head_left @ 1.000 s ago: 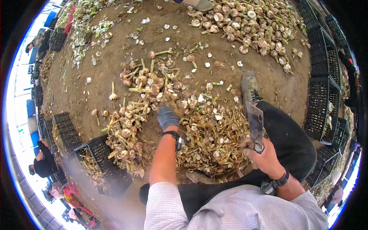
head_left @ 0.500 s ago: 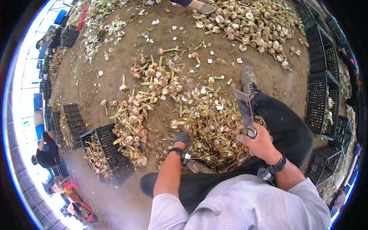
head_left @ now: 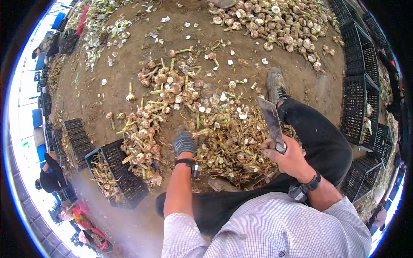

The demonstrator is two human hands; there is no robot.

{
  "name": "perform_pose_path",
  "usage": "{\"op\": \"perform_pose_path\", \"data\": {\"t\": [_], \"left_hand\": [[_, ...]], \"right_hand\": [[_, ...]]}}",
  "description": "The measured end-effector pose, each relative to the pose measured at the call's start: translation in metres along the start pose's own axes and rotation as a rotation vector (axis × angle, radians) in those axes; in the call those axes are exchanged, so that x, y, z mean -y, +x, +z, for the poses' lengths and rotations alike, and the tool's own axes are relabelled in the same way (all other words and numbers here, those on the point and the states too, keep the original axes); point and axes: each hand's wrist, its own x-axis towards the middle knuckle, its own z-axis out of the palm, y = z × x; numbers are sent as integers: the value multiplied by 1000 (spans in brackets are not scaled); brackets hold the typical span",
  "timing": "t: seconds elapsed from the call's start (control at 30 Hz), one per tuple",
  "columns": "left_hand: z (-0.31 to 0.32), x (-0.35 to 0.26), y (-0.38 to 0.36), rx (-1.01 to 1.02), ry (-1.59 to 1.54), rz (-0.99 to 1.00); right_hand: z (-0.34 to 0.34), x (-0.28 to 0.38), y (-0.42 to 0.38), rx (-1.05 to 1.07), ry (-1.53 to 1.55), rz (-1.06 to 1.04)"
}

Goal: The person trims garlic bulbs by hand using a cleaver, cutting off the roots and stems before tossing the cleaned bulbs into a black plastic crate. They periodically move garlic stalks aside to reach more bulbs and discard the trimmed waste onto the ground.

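Note:
A grey glove covers my left hand (head_left: 185, 142), which is low over the ground between the garlic heap and the trimmings. A garlic bulb with a pale stem (head_left: 201, 133) lies at its fingertips; whether the fingers hold it is unclear. My bare right hand (head_left: 287, 157) is wrapped round the handle of a broad metal blade (head_left: 271, 115), its tip pointing up and left. Garlic bulbs with stems (head_left: 144, 139) are heaped left of my gloved hand. Cut stems and dry leaves (head_left: 236, 146) form a pile between my legs.
A black crate (head_left: 122, 172) holding garlic stands tilted at the left. More black crates (head_left: 359, 109) line the right side. A large garlic pile (head_left: 284, 26) lies at the top, near another person's foot (head_left: 223, 3). Other people (head_left: 52, 175) are at the far left.
My left hand has moved left and slightly up, away from the trimmings pile. The blade stays in my right hand. The whole view has shifted slightly.

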Motion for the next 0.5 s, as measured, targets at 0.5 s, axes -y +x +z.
{"op": "perform_pose_path", "data": {"t": [0.5], "left_hand": [[4,40,-82,272,-1692,-239]], "right_hand": [[9,-6,-9,84,111,-83]]}}
